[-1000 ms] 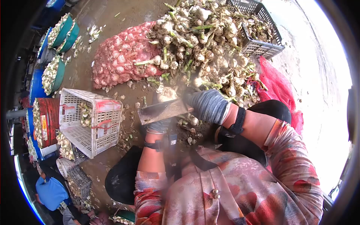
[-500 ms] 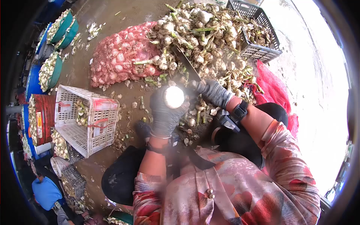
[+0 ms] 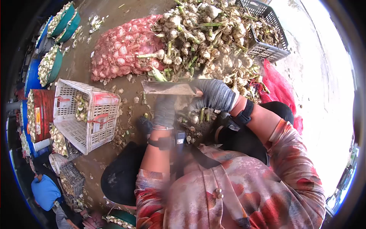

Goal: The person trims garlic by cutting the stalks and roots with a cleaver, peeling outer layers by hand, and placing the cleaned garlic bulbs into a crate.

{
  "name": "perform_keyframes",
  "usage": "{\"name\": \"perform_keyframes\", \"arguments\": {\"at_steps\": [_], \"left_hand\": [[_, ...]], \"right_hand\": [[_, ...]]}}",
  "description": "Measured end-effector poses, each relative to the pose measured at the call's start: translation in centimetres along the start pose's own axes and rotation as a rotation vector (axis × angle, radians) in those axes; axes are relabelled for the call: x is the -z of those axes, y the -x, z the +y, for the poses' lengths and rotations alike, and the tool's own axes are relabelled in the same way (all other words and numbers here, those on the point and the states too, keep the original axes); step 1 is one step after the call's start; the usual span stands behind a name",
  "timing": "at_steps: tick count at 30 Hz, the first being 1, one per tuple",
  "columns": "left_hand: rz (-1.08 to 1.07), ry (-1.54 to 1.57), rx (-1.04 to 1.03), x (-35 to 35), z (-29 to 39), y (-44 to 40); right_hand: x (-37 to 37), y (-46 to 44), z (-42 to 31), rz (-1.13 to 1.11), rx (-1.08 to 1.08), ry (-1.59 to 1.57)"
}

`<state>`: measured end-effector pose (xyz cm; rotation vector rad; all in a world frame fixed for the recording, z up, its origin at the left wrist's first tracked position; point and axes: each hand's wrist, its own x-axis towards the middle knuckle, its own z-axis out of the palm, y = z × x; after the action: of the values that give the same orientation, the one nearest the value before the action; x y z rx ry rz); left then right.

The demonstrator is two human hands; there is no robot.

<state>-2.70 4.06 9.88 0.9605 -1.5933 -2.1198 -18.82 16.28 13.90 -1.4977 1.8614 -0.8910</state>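
Note:
My right hand (image 3: 215, 93), in a grey knit glove, is closed around the handle of a knife (image 3: 167, 88). The broad blade lies crosswise, pointing left, just beyond my left hand (image 3: 164, 110). That hand is gloved too, and its blurred fingers are closed on a garlic bulb, mostly hidden behind the blade and hand. A pale green garlic stalk (image 3: 158, 74) sticks up past the blade's far edge. Beyond both hands lies a large heap of garlic (image 3: 213, 42) with stems and dry leaves.
Left of the heap lies a red mesh sack (image 3: 124, 51) full of garlic. A white plastic crate (image 3: 103, 131) lies tipped at left, near a red tub (image 3: 45, 114) and green basins (image 3: 57, 66). A black crate (image 3: 268, 51) stands far right by red netting (image 3: 280, 84). A person in blue (image 3: 45, 192) is lower left.
The knife has swung from pointing away over the heap to lying across in front of my left hand. My right hand has turned inward, and the white bulb face is now covered.

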Motion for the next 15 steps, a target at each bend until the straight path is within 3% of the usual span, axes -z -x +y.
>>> {"name": "perform_keyframes", "arguments": {"at_steps": [2, 4, 6, 8, 9, 10, 11, 12, 13, 14, 15], "left_hand": [[-0.034, -0.639, -0.315, 0.6, -0.5, -0.3], [-0.022, -0.224, -0.156, 0.1, 0.0, 0.7], [-0.015, -0.284, -0.232, 0.9, -0.9, 0.9], [0.156, -0.593, -0.238, 2.7, -0.7, 1.5], [0.249, -0.327, -0.288, 4.6, 0.1, 1.3], [0.398, -0.372, -0.401, 5.4, 4.6, 1.7], [0.684, -0.519, -0.410, 9.7, 5.8, 1.4], [0.690, -0.514, -0.379, 13.4, 5.4, 1.1], [0.708, -0.221, -0.314, 17.0, 5.0, 0.7], [0.712, 0.067, -0.250, 20.1, 4.4, -0.1], [0.704, 0.349, -0.184, 22.2, 3.5, -0.9]], "right_hand": [[0.7, 0.0, -1.1, -0.083, -0.093, 0.294], [0.4, -0.2, -0.7, -0.122, -0.161, 0.338], [0.0, -0.7, 1.1, -0.188, -0.178, 0.421], [0.5, -1.7, 3.8, -0.386, -0.419, 0.513], [0.8, -1.7, 6.8, -0.519, -0.510, 0.587], [1.1, -1.0, 8.0, -0.571, -0.464, 0.615], [2.2, -0.1, 4.7, -0.401, -0.529, 0.562], [2.2, 0.0, 4.2, -0.186, -0.583, 0.471], [1.3, 0.2, 8.6, -0.189, 0.181, 0.864], [1.6, -1.1, 4.6, -0.066, -0.588, 0.336], [1.4, -1.1, 4.1, 0.005, -0.488, 0.301]]}}
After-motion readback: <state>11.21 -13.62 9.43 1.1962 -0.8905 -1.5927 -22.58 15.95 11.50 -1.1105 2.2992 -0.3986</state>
